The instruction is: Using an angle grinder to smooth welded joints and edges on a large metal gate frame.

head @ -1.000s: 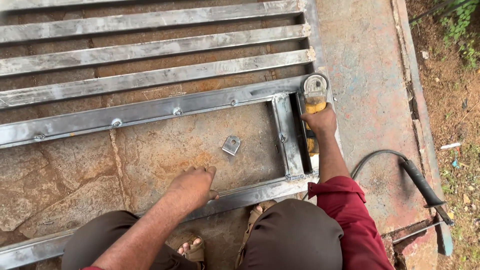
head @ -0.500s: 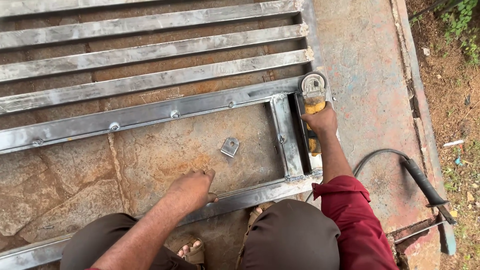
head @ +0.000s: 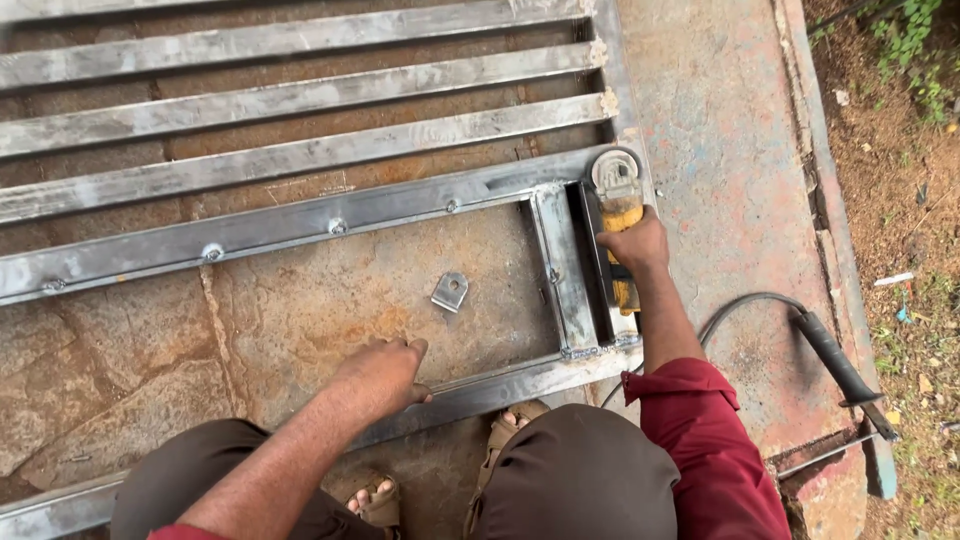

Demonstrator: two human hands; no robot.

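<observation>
My right hand [head: 633,243] grips a yellow angle grinder [head: 618,205] whose disc sits at the upper right corner of a grey steel gate frame [head: 300,225] lying flat on rusty stone slabs. My left hand [head: 385,370] rests fingers down on the stone just above the frame's lower bar [head: 500,385], holding nothing. A small steel tab with a hole [head: 450,291] lies loose on the stone inside the frame, between both hands. My knees and sandalled feet show at the bottom.
Several flat steel bars [head: 300,100] run across the upper frame. A black cable with a thick handle end [head: 835,355] curves over the concrete strip on the right. Bare soil with weeds [head: 900,150] lies beyond the raised edge.
The view has drifted slightly; my left hand shifted a little along the lower bar. The right hand and grinder stay at the same corner.
</observation>
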